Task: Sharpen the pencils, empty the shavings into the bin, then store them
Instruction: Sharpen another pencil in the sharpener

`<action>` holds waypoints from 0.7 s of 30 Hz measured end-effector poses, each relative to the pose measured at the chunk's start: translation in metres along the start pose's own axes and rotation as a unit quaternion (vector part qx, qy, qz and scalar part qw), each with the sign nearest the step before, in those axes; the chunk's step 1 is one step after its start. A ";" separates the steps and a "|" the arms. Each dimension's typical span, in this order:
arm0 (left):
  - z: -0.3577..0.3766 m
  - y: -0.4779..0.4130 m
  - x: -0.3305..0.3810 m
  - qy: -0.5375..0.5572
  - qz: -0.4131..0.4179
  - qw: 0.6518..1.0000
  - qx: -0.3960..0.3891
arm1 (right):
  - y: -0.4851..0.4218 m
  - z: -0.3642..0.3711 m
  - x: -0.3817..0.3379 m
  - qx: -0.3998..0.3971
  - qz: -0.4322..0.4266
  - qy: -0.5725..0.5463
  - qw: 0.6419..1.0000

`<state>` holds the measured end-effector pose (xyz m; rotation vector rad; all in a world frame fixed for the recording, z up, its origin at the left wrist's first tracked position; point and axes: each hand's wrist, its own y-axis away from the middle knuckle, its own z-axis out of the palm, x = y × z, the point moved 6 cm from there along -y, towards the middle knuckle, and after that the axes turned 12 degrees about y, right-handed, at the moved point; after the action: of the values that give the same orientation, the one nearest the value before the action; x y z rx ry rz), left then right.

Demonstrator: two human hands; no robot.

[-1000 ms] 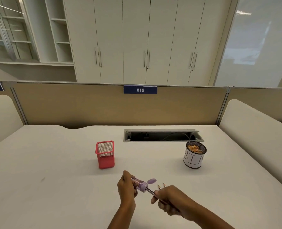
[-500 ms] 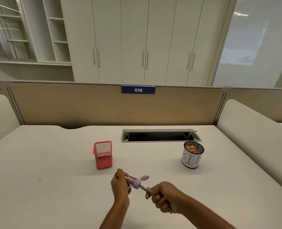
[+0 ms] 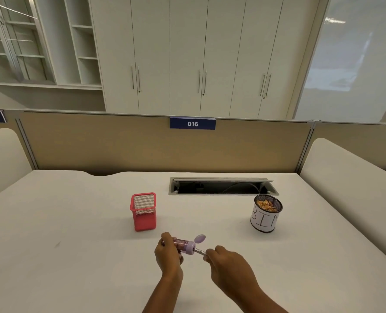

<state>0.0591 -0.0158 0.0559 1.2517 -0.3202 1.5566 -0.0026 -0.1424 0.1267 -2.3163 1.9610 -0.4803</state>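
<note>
Occluded, cropped and unresolved regions, head view.

The pencil shows only a short length between the sharpener and the right hand; its tip is hidden inside the sharpener, its far end inside the closed fist. The left hand covers the near end of the sharpener. Print on the pencil barrel is too small to read. Both forearms are cut off by the bottom edge. The surface runs out of view at left, right and bottom. The inside of the red mesh holder is only partly visible.

Red mesh holder, matt desk
</note>
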 end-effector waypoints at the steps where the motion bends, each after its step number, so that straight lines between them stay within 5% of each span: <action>1: 0.000 0.000 -0.001 -0.002 0.002 1.000 -0.005 | -0.002 0.005 0.003 -0.063 0.036 -0.107 0.992; 2: 0.000 0.001 -0.002 -0.005 0.003 1.000 -0.014 | 0.000 0.016 0.009 -0.134 0.097 -0.250 0.954; 3: 0.000 0.003 -0.003 -0.007 0.002 1.000 -0.026 | 0.005 0.028 0.014 -0.206 0.164 -0.403 0.876; 6: 0.003 0.006 -0.004 -0.011 -0.011 0.998 -0.061 | 0.029 0.054 0.005 -0.395 0.301 -0.691 0.525; 7: 0.004 0.006 -0.004 -0.017 -0.014 0.997 -0.069 | 0.033 0.055 0.001 -0.416 0.314 -0.717 0.463; 8: 0.005 0.006 -0.003 -0.022 -0.016 0.997 -0.073 | 0.034 0.055 -0.001 -0.420 0.314 -0.724 0.448; 9: 0.005 0.005 -0.003 -0.026 -0.016 0.997 -0.072 | 0.033 0.054 -0.002 -0.414 0.308 -0.717 0.469; 10: 0.006 0.004 -0.003 -0.029 -0.015 0.997 -0.066 | 0.029 0.052 0.001 -0.395 0.297 -0.688 0.532; 13: 0.005 0.004 -0.004 -0.026 -0.006 0.999 -0.036 | 0.015 0.033 0.017 -0.233 0.207 -0.437 0.844; 15: 0.003 0.004 -0.005 -0.010 -0.009 1.000 -0.012 | 0.011 0.013 0.015 -0.107 0.115 -0.228 0.961; 17: 0.002 0.005 -0.005 0.002 -0.014 1.000 0.004 | 0.014 0.003 0.010 -0.029 0.051 -0.052 0.997; 19: 0.002 0.006 -0.006 0.004 -0.012 1.000 0.009 | 0.015 -0.004 0.008 -0.004 0.041 0.010 0.999; 21: 0.004 0.008 -0.006 0.000 0.000 1.000 0.001 | 0.013 0.000 0.007 -0.074 0.072 -0.095 0.990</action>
<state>0.0536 -0.0250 0.0554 1.2541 -0.3184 1.5573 -0.0142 -0.1515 0.1243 -2.1832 2.1139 -0.1033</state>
